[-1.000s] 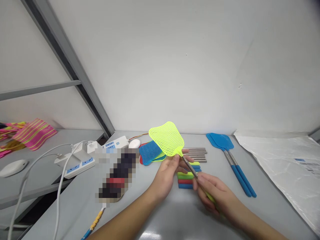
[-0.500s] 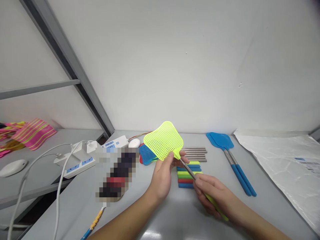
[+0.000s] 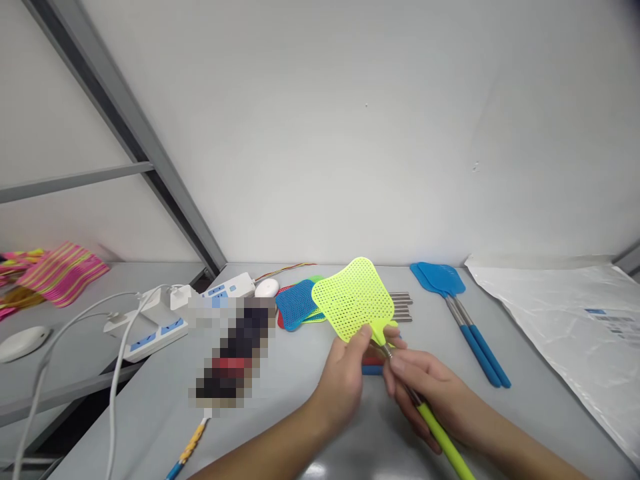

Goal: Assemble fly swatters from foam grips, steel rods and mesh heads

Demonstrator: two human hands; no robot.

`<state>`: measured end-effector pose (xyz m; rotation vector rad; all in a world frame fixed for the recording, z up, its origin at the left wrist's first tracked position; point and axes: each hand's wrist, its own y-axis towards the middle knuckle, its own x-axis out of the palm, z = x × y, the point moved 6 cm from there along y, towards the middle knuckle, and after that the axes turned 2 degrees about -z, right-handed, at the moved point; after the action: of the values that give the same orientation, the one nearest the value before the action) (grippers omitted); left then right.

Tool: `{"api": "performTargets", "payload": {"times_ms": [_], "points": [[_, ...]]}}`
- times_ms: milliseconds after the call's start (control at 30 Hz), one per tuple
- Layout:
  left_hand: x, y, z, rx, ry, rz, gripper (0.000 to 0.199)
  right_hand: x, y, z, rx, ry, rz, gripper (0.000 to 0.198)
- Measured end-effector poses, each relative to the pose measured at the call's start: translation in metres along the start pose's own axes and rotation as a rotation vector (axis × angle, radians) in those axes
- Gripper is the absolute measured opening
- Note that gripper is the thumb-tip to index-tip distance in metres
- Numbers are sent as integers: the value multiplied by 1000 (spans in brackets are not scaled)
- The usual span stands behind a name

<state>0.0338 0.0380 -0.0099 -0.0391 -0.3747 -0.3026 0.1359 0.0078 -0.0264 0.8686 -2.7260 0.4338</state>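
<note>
A yellow-green fly swatter (image 3: 354, 300) is held tilted over the table in both hands. My left hand (image 3: 345, 373) is closed at the base of its perforated head, thumb on top. Around the metal rod just below, my right hand (image 3: 425, 393) is wrapped. The swatter's green handle (image 3: 447, 443) extends from beneath the right hand toward the lower edge. Behind it lie loose swatter heads, a blue one (image 3: 296, 303) uppermost, and several metal rods (image 3: 403, 307). Colored handle grips, among them a blue one (image 3: 373, 370), are mostly hidden by my hands.
Two blue fly swatters (image 3: 467, 320) lie side by side on the right, near a white plastic bag (image 3: 550, 313). At left are power strips (image 3: 155, 337), white cables (image 3: 117, 373), a blurred-out dark object (image 3: 235, 353) with a cord, and striped pink fabric (image 3: 65, 273).
The swatter and my left hand have shifted right and down. My right hand now grips the rod close to the head, off the green handle, and more of that handle shows.
</note>
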Motion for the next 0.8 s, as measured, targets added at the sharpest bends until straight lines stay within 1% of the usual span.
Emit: {"api": "performTargets", "payload": {"times_ms": [100,200,267,333,433,500,667,800], "points": [[2,0,-7,-42,-22,-6,43,2,2,1,11,52,37,42],[-3,3,-12,-62,-20,52,43,3,2,3,24,102,59,45],[-5,4,-15,-69,-14,69,43,3,2,4,31,119,67,46],[-4,5,-17,-67,3,46,40,2,2,4,29,122,70,47],[1,5,-15,-53,31,-31,38,0,2,4,19,101,80,48],[3,5,-13,-55,33,-40,39,-1,3,4,22,85,85,47],[-2,5,-5,-40,36,43,36,0,6,6,13,60,91,46],[-5,6,-1,-25,52,80,36,-1,8,5,-22,29,96,43]]}}
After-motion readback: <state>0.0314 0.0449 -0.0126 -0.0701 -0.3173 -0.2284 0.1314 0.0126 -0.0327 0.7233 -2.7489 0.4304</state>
